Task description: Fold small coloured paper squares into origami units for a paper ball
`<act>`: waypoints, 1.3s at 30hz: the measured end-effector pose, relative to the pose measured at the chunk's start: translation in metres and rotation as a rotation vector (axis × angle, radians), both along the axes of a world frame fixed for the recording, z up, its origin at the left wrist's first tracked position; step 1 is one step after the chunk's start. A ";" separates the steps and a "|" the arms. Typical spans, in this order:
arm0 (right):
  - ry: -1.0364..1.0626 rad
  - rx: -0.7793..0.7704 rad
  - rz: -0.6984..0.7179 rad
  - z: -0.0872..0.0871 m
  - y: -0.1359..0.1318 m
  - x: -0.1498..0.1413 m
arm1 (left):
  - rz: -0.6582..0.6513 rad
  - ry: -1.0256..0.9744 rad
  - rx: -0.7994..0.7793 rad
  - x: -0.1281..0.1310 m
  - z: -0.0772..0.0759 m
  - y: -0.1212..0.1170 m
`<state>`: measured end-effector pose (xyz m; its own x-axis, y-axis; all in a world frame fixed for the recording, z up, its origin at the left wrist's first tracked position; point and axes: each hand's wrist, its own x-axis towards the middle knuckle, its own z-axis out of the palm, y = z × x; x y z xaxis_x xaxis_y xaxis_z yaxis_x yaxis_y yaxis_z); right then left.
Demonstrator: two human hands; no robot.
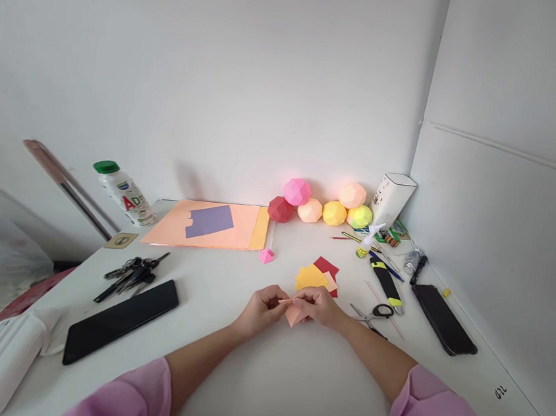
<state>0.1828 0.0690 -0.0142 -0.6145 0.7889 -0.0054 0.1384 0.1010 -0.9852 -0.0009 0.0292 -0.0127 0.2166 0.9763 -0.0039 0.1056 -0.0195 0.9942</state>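
A small peach paper piece (293, 315) is pinched between both hands near the middle of the table, one corner pointing down toward me. My left hand (266, 305) grips its left edge between thumb and fingers. On the upper right side of the same paper, my right hand (316, 303) is closed, its fingertips almost meeting the left ones. Just beyond the hands lie yellow paper pieces (311, 278) and dark red paper pieces (325, 266), overlapping. A small folded pink paper shape (266, 256) rests farther to the left.
Scissors (370, 316), a cutter knife (387, 282) and a glue bottle (366, 242) lie or stand on the right. Several faceted paper balls (310, 210) line the wall. Leftward are a black phone (122, 321), keys (135, 272), peach sheets (172, 220) and a white bottle (127, 199).
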 end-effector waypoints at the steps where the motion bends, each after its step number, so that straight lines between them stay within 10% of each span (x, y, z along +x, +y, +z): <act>1: -0.002 -0.001 0.000 0.000 0.000 0.000 | 0.003 0.006 0.007 0.000 -0.001 0.000; 24: 0.035 -0.070 -0.091 0.003 0.001 -0.002 | 0.193 -0.144 -0.030 -0.006 -0.001 -0.001; 39: -0.039 0.157 -0.007 -0.008 -0.002 -0.003 | 0.014 0.117 0.104 -0.001 -0.004 0.001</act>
